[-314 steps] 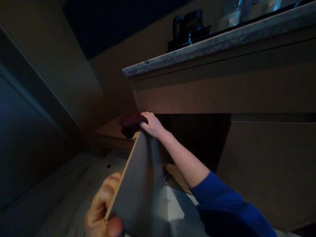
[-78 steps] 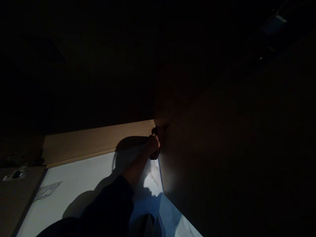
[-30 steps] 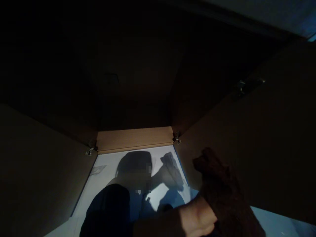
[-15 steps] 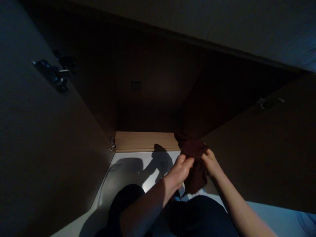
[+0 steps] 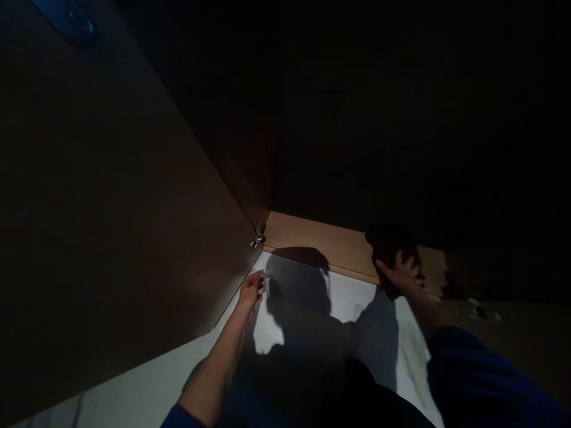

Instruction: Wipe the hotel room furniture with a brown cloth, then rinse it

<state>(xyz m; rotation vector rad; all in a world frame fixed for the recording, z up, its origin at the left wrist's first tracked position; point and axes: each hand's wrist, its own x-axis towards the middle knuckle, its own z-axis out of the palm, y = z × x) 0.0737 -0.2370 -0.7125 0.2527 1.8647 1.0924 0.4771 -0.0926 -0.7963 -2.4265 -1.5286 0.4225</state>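
Observation:
My right hand (image 5: 404,273) lies with fingers spread on a dark cloth (image 5: 388,246), pressing it against the light wooden cabinet shelf (image 5: 316,235). The cloth covers part of the shelf's front edge. My left hand (image 5: 252,290) is off to the left, just below the shelf's left end, over the pale floor. Its fingers are curled, and whether anything is in them is too small and dim to tell.
A dark cabinet door (image 5: 156,238) stands open on the left, with a metal hinge (image 5: 257,235) at the shelf's corner. Another hinge (image 5: 484,312) shows at the right. The cabinet's inside is very dark. Shadows fall across the floor (image 5: 352,303).
My left hand has let go of the cloth and moved left. My right hand has spread over the cloth on the shelf. The view has shifted toward the left door and grown darker.

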